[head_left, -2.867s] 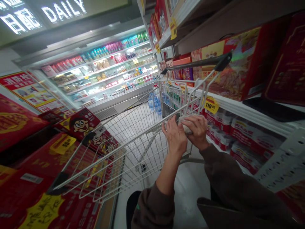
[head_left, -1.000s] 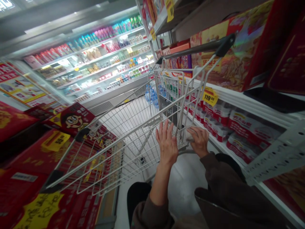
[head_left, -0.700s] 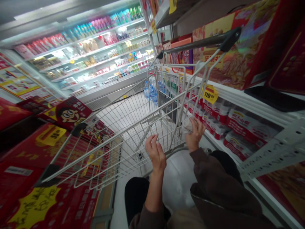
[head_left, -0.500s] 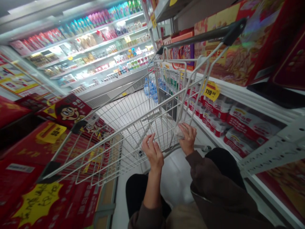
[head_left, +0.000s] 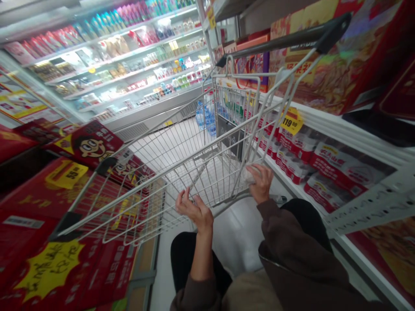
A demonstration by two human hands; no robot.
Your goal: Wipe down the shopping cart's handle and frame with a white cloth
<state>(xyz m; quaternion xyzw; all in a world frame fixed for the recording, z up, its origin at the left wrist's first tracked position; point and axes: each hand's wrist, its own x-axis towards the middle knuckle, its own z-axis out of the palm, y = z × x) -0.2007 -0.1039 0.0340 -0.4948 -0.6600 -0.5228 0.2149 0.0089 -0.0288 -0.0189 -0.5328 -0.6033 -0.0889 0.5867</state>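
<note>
- Left hand [head_left: 195,212]: at 2.9 s ago, close against the right hand [head_left: 262,179]; now well apart, out by the lower side of the cart basket [head_left: 196,154];
- Left fingers: extended at 1.0 s ago; now loosely bent;
- Right hand and its pale crumpled cloth [head_left: 248,176]: lowered from the top rail to the lower rear corner;
- Right knee [head_left: 306,220]: now in view;
- Lit DAILY sign: gone from view.

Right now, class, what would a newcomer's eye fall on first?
The wire shopping cart dominates the middle, the left hand by its near side and the right hand holding a pale crumpled thing. Behind it, bright shelves fill the upper left, red boxes the lower.
</note>
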